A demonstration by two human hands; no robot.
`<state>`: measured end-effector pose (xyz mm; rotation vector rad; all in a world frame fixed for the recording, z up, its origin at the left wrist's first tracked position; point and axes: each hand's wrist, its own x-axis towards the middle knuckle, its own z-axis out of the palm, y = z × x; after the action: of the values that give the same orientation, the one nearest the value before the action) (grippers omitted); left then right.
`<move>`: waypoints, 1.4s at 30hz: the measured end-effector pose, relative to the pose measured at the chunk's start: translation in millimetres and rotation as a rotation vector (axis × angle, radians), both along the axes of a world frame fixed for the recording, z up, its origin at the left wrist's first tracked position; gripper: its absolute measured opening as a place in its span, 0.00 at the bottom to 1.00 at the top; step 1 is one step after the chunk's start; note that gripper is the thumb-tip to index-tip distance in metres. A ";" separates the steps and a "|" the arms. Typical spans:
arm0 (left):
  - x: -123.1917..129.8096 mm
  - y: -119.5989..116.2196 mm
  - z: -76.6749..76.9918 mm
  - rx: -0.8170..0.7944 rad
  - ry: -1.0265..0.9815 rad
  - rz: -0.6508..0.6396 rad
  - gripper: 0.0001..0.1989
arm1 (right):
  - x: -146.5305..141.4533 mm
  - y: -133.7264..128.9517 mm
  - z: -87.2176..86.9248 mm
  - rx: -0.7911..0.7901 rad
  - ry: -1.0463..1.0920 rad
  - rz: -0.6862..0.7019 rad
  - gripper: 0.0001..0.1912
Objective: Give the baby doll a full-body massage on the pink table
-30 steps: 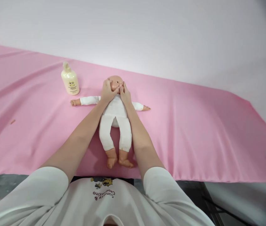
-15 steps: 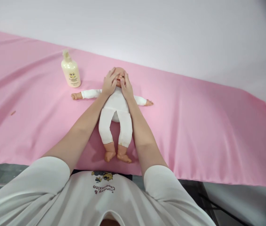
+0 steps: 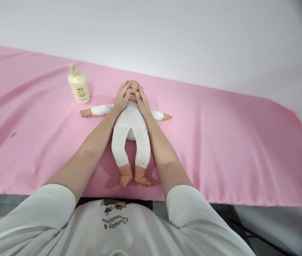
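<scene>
The left hand (image 3: pixel 121 98) and right hand (image 3: pixel 143 102) rest against the head of the baby doll (image 3: pixel 131 116), neither grip clenched; it's face-up on the pink-draped table (image 3: pixel 225 149), light, soft-bodied I'd guess, best cradled at head and back.

Doll (image 3: pixel 131 117) on its back on the bench, pink cloth (image 3: pixel 225 149) under it, feet toward the wearer, arms out sideways. Left hand (image 3: pixel 121 99) and right hand (image 3: pixel 143 104) cup opposite sides of its head (image 3: pixel 134 83), fingers (image 3: pixel 125 86) pointing up toward the forehead, eyes and mouth visible between. Forearms (image 3: pixel 94 144) flank the body. Cream pump bottle (image 3: pixel 78 87) upright, just beyond the doll's left-of-view arm. Small brown scrap (image 3: pixel 13 135) further left, well apart. White printed shirt (image 3: pixel 116 236) at bottom of view.
</scene>
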<state>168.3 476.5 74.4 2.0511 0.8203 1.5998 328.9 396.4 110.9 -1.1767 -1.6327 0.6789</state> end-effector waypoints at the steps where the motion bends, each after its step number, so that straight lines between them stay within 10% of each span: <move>1: -0.1 -1.7 1.8 -0.009 0.006 0.001 0.41 | 0.3 0.7 -1.2 -0.016 -0.001 -0.016 0.51; 7: -2.5 -3.4 8.1 -0.092 0.024 -0.047 0.40 | -1.6 3.7 -1.0 -0.136 0.003 -0.135 0.53; 15: -4.6 16.6 0.3 -0.020 0.079 -0.129 0.41 | 7.8 16.1 -4.5 0.067 -0.065 -0.041 0.30; 24: -4.9 19.4 -2.9 -0.019 0.088 -0.091 0.36 | -1.2 4.1 11.6 -0.207 -0.017 -0.194 0.30; 31: 0.2 5.3 2.3 -0.095 0.202 0.035 0.34 | 1.2 -6.6 12.0 0.028 0.020 -0.051 0.25; 42: 3.2 0.6 8.4 -0.197 0.124 0.035 0.30 | 6.7 -0.8 3.0 -0.072 0.065 -0.099 0.25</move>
<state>171.4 477.1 82.8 2.0194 1.0194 1.3604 335.5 395.6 113.9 -1.2661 -1.4967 0.7104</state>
